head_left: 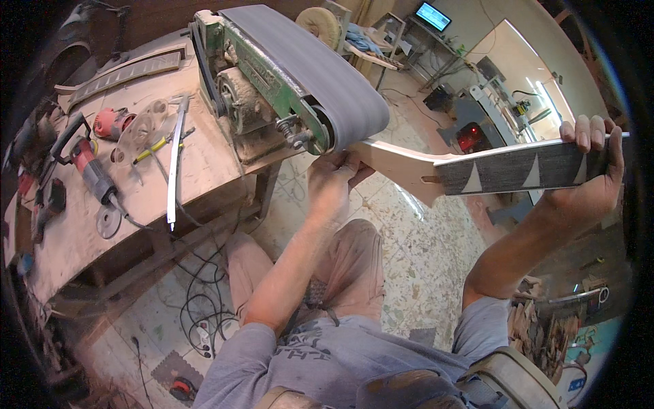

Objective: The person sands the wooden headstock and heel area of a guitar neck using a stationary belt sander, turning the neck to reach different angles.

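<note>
A guitar neck (501, 172) spans the space between my two hands, with a pale wood headstock and a dark fretboard inlaid with white triangles. My right hand (591, 160) wraps round the fretboard at the far right, fingers curled over its upper edge. Pinched in my left hand (332, 178) is the headstock end, its tip hidden by the fingers. That end lies close under the rounded front of a belt sander (310, 75) with a grey belt and a green frame. Whether wood and belt touch, I cannot tell.
A dusty workbench (139, 228) on the left carries the sander, a red angle grinder (92, 167), another red power tool (112, 124) and a long metal strip (177, 163). Black cables (204, 300) and a power strip (203, 337) lie on the floor. A lit monitor (433, 16) stands far back.
</note>
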`<move>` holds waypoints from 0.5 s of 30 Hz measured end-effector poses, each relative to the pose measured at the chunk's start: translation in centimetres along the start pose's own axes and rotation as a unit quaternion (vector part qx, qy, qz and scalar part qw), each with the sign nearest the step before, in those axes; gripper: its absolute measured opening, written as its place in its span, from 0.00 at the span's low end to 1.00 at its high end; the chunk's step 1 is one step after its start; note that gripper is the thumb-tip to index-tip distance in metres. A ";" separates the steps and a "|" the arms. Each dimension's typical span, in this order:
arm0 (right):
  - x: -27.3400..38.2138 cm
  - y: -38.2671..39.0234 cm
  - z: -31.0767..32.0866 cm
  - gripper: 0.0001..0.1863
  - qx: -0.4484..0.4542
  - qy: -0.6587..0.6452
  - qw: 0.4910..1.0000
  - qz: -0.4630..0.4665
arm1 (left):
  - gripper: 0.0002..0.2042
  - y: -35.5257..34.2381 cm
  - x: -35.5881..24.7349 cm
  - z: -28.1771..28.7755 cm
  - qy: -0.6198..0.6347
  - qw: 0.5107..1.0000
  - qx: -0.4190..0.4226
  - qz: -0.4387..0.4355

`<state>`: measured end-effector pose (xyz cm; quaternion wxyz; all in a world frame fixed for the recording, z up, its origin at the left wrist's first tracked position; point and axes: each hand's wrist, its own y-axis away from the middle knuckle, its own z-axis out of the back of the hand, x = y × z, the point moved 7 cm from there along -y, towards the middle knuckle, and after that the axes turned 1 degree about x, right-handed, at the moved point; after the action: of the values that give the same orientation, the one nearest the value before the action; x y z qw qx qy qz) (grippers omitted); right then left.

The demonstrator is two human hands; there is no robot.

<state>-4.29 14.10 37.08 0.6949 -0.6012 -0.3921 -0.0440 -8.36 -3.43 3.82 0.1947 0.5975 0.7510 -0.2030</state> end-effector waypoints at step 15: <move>-3.7 0.4 -1.4 0.10 -0.035 0.001 0.999 -0.004 | 0.16 -1.9 -0.2 2.4 0.045 0.998 -0.003 -0.031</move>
<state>-5.96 11.50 34.55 0.6739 -0.6234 -0.3918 -0.0611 -10.07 -5.27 2.09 0.1561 0.5816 0.7780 -0.1792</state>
